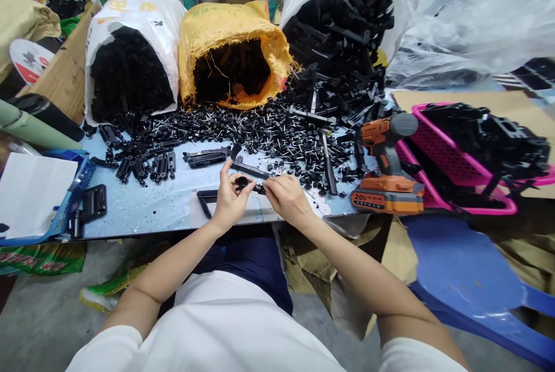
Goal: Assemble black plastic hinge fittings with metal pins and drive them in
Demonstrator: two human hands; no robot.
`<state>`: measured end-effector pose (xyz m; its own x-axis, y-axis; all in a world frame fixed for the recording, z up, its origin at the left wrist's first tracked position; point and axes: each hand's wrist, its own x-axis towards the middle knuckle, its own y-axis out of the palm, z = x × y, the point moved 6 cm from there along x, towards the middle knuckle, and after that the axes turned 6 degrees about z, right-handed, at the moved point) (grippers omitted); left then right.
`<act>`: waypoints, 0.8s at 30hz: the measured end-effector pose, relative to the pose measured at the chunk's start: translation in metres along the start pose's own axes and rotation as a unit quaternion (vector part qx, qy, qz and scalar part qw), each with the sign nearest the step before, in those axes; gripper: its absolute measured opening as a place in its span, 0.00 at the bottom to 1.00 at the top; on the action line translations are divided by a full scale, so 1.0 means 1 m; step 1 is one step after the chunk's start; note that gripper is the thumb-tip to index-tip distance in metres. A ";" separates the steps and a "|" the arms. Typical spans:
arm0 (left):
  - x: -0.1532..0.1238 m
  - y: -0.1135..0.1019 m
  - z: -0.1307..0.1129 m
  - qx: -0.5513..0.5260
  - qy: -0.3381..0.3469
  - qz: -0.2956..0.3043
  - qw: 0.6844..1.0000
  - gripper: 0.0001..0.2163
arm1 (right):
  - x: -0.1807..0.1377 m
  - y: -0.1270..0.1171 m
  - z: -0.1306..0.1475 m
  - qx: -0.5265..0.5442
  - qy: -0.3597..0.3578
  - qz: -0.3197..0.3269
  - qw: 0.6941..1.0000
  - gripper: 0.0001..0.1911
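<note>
Both hands meet over the near edge of a pale blue table (156,204). My left hand (229,197) pinches a small black plastic part (243,181) between thumb and fingers, index finger raised. My right hand (287,197) is closed on the other end of the same black part (259,188). A black bar (251,170) and a black frame piece (203,198) lie on the table right beside them. A spread of small black screws and knobs (277,129) covers the table just beyond my hands.
Three open sacks of black parts stand at the back: white (130,66), yellow (236,54), clear plastic (342,19). An orange cordless drill (385,170) stands at right beside a pink basket (455,170) of black parts. A blue tray (76,187) with paper sits left, a blue chair (468,279) right.
</note>
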<state>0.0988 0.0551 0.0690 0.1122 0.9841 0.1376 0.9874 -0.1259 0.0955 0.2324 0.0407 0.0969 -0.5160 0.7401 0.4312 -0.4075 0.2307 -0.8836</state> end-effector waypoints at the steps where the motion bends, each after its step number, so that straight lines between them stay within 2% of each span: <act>1: 0.001 -0.001 0.002 -0.010 -0.007 -0.003 1.000 0.34 | -0.001 0.000 -0.003 0.037 0.018 0.007 0.999 0.12; 4: 0.002 -0.001 0.004 -0.030 -0.012 0.005 0.999 0.33 | -0.003 0.001 -0.015 0.144 0.083 0.035 0.985 0.12; 6: 0.002 0.000 0.003 -0.028 -0.002 0.019 0.999 0.33 | -0.004 0.005 -0.022 0.233 0.130 0.083 0.960 0.16; 9: 0.000 0.003 -0.002 -0.014 0.022 0.034 0.999 0.32 | -0.008 0.015 -0.025 0.380 0.168 0.192 0.889 0.20; 11: -0.003 0.005 -0.004 0.002 0.039 0.042 0.998 0.31 | -0.012 0.019 -0.026 0.448 0.184 0.227 0.845 0.22; 19: -0.011 0.009 -0.002 0.086 0.091 0.068 0.990 0.26 | -0.027 0.037 -0.028 0.573 0.281 0.182 0.748 0.23; 21: -0.013 0.010 -0.001 0.114 0.109 0.075 0.985 0.25 | -0.029 0.039 -0.026 0.576 0.289 0.169 0.746 0.23; 24: -0.016 0.010 -0.003 0.143 0.137 0.070 0.978 0.25 | -0.031 0.037 -0.022 0.565 0.281 0.148 0.762 0.21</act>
<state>0.1065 0.0376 0.0707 0.2538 0.8842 0.3921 0.9596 -0.1792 -0.2170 0.2504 0.0402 0.0464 -0.4372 0.8806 -0.1827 -0.8878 -0.4551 -0.0687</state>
